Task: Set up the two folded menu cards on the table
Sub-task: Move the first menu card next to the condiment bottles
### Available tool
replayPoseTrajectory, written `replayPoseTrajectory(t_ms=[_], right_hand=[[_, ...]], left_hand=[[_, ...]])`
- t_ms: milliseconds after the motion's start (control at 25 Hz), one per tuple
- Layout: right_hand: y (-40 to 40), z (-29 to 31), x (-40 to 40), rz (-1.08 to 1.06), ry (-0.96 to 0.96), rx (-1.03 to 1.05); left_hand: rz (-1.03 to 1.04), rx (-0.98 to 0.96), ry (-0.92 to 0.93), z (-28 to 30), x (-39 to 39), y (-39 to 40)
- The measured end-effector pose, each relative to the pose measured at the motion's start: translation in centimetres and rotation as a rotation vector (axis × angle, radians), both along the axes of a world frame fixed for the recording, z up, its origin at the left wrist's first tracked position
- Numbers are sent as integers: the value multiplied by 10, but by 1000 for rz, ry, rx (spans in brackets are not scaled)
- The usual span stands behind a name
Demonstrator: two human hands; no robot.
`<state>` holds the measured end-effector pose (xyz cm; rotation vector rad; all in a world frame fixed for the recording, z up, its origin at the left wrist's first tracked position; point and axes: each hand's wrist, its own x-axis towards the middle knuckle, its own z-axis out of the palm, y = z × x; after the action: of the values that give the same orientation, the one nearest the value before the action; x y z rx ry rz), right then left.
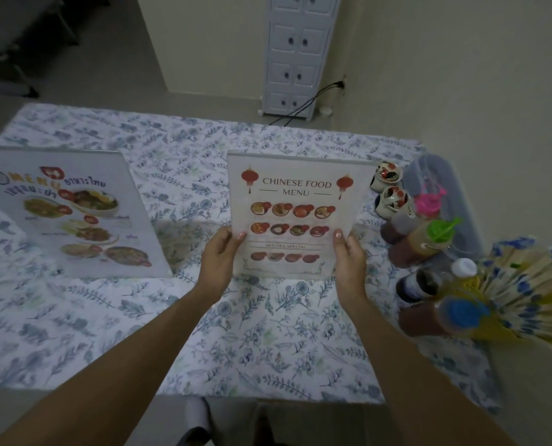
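Head view. I held the Chinese food menu card (292, 214) near the centre of the bench (268, 333), its printed face toward me and its lower edge at or just above the floral cloth; I could not tell whether it touched. My left hand (218, 257) pinched its lower left edge, thumb on the printed face; my right hand (348, 257) pinched the lower right edge likewise. The Thai menu card (72, 214) stood propped at 9 o'clock, well apart. As I judged it, the step in hand was standing this second card: I should have spread its two folded panels evenly, seated both bottom edges flat on the cloth, then eased each pinch off in turn so it did not topple. Open cloth lay toward 6 o'clock and between the cards. At 3 o'clock two small rooster cups (389, 188) and the sauce bottles (426, 233) crowded the bench's right edge, near the card's right corner, which left little room there.
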<state>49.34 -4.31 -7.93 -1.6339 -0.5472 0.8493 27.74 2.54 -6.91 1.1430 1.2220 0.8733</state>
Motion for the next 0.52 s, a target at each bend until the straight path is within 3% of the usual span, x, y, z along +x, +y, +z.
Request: replayPoseTrajectory(t_ms=[240, 520], right_hand=[[1, 12, -7, -30, 15, 5], [30, 57, -2, -20, -30, 73]], left_hand=[[24, -43, -55, 8, -2, 11], [-30, -92, -50, 62, 7, 68]])
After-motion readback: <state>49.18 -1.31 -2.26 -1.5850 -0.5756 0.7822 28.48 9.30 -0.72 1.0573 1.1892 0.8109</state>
